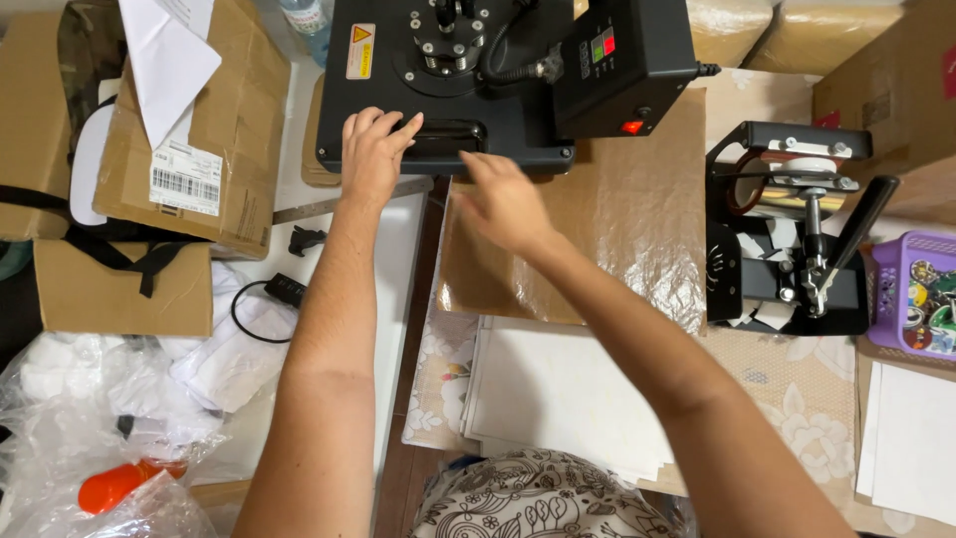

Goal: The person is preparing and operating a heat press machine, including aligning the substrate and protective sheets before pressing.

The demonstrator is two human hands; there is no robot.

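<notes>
A: What lay furthest left on the bench point(299, 194)?

B: Crumpled clear plastic bags point(70, 438) with something orange point(112, 485) inside, and above them cardboard boxes point(214, 110), one with a white label, a black strap across another. A small black adapter with a looped cable point(269, 299) sat on white cloth beside them.

A: And the left hand point(373, 154)?

B: It rested on the front edge of the black heat press point(498, 70), fingers curled over the dark handle bar point(443, 134). Its grip was closed loosely over that bar, not spread.

A: Where exactly was the press?

B: At the top middle, its plate lying over the upper edge of a brown sheet of baking-type paper point(617, 229). A control box with a red and a green button point(602, 47) sat on its right side.

A: The right hand point(508, 204)?

B: It hovered just below the front of the press, over the brown sheet. It was blurred; the fingers looked spread and flat, pinching nothing, though I couldn't tell whether they touched the paper.

A: What was below that?

B: A stack of white sheets point(568, 399) on a floral tablecloth point(797, 399).

A: And to the right?

B: A smaller black press with a lever handle point(797, 229), well apart from both hands, then a purple basket point(911, 294) of round badges at the edge, with more white paper point(911, 443) beneath it.
</notes>
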